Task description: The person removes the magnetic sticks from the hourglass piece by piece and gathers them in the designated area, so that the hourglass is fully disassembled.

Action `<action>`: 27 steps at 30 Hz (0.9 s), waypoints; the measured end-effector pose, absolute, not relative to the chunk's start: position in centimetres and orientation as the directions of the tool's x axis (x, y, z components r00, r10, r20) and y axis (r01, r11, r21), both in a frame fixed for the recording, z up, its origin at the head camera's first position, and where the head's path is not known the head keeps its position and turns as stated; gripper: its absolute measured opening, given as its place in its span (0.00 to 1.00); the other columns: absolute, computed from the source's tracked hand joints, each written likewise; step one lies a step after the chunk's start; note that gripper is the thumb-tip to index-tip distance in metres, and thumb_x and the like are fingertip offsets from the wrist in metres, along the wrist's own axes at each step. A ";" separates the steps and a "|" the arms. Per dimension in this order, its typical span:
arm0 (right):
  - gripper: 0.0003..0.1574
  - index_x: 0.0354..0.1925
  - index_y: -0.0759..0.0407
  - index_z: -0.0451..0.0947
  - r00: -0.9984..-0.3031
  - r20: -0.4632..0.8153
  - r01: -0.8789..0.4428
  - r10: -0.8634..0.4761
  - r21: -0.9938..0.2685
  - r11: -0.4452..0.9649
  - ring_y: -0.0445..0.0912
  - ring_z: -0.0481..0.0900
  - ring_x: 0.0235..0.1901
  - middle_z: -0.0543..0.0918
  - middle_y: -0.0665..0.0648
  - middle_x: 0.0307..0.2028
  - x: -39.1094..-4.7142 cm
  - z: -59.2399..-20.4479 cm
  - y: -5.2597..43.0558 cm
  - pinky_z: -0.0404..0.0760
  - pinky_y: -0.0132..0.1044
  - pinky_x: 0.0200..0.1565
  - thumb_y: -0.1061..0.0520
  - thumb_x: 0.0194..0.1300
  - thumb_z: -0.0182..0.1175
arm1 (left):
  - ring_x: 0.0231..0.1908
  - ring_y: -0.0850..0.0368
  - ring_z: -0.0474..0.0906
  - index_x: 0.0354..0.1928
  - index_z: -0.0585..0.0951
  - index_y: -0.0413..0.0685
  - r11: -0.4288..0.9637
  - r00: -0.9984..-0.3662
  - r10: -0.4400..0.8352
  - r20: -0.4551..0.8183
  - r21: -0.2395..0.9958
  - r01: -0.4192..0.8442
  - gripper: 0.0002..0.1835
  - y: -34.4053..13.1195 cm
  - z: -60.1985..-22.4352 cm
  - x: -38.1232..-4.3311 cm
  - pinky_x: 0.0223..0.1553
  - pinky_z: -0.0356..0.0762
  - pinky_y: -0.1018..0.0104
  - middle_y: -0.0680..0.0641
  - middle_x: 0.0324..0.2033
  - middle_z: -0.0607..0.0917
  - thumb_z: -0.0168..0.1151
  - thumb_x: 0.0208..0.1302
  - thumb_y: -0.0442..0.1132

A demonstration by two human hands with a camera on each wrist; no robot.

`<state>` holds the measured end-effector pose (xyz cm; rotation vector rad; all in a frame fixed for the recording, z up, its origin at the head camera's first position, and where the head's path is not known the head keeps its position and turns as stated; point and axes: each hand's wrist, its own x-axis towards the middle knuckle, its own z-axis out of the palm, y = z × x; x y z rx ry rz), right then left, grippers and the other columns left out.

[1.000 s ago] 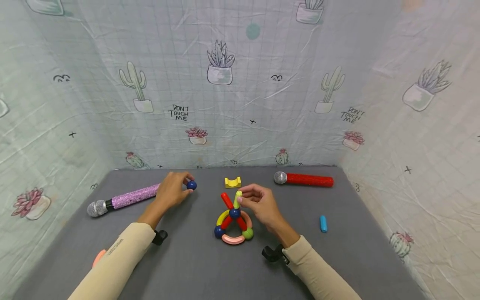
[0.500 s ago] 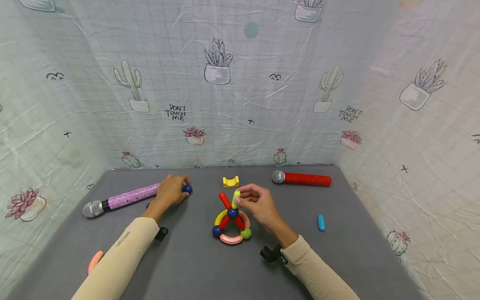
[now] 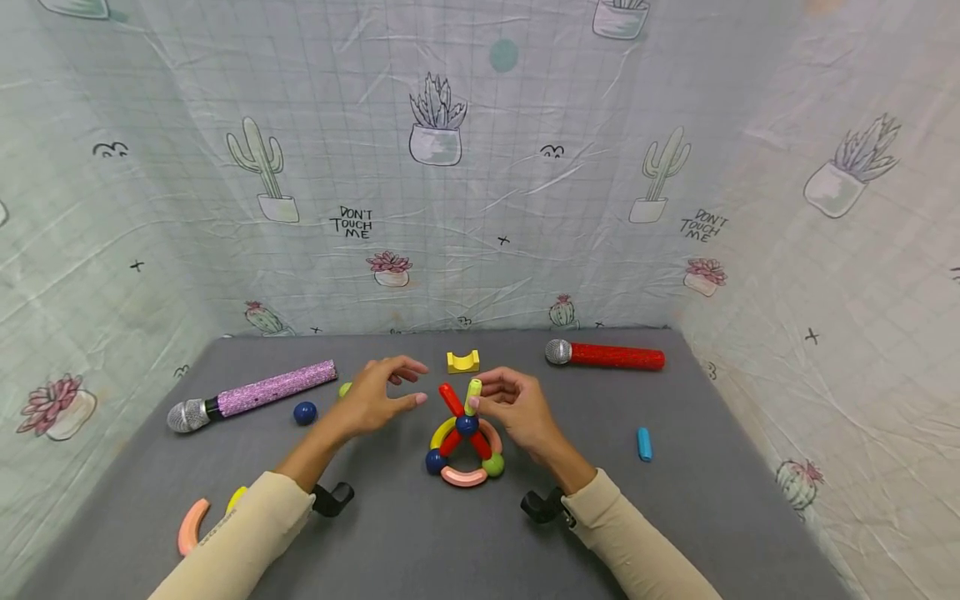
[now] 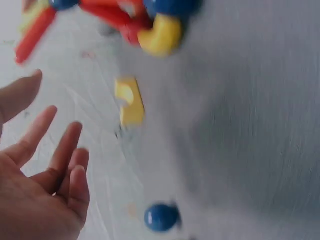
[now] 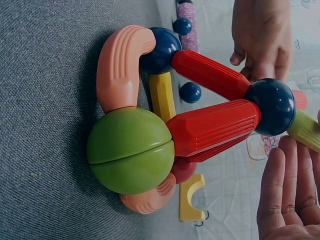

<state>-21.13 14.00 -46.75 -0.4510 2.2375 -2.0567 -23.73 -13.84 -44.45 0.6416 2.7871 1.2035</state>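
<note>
A small frame of magnetic rods and balls stands mid-table: curved rods [image 3: 465, 477] at its base, red rods [image 5: 220, 127] leaning up to a blue ball [image 3: 467, 425] at its top. From that ball rise a red rod [image 3: 451, 399] and a yellow-green rod [image 3: 472, 398]. My right hand [image 3: 522, 412] pinches the yellow-green rod between thumb and fingers. My left hand [image 3: 378, 396], fingers spread and holding nothing, hovers left of the frame. A loose blue ball [image 4: 161, 217] lies on the table, hidden behind the left hand in the head view.
A purple glitter microphone [image 3: 255, 396], a blue ball [image 3: 305, 413] and a green ball [image 3: 344, 389] lie at left. Curved pieces [image 3: 192, 527] sit by the left sleeve. A yellow notched block [image 3: 462, 362] and red microphone [image 3: 606, 355] are at the back; a light-blue rod [image 3: 644, 444] lies right.
My left hand has let go of the blue ball on the table and moved right, toward the frame. My right hand keeps its pinch on the yellow-green rod.
</note>
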 end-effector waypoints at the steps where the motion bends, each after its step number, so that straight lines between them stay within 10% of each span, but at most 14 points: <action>1: 0.19 0.56 0.60 0.84 -0.954 0.147 -0.169 -0.261 -0.984 0.062 0.48 0.87 0.41 0.87 0.66 0.48 -21.1 -46.8 14.0 0.87 0.33 0.47 0.59 0.68 0.74 | 0.59 0.39 0.79 0.63 0.82 0.51 0.565 -0.907 0.406 0.113 0.749 0.346 0.21 -13.5 -44.4 -23.3 0.60 0.75 0.40 0.41 0.56 0.87 0.73 0.70 0.43; 9: 0.20 0.56 0.62 0.83 -0.947 0.176 -0.200 -0.270 -0.978 0.062 0.51 0.88 0.42 0.87 0.68 0.48 -21.0 -46.9 14.2 0.88 0.34 0.47 0.64 0.66 0.74 | 0.56 0.39 0.79 0.63 0.81 0.49 0.389 -0.908 0.416 0.058 0.891 0.235 0.22 -10.7 -45.5 -21.0 0.51 0.75 0.58 0.41 0.55 0.87 0.72 0.71 0.45; 27: 0.19 0.50 0.57 0.84 -0.934 0.310 -0.345 -0.176 -0.910 0.230 0.54 0.90 0.40 0.89 0.61 0.45 -20.4 -47.2 15.3 0.89 0.39 0.44 0.63 0.62 0.78 | 0.47 0.51 0.80 0.59 0.84 0.50 0.297 -0.929 0.351 0.116 0.927 0.228 0.19 -7.9 -48.3 -20.0 0.43 0.78 0.64 0.45 0.46 0.88 0.74 0.69 0.43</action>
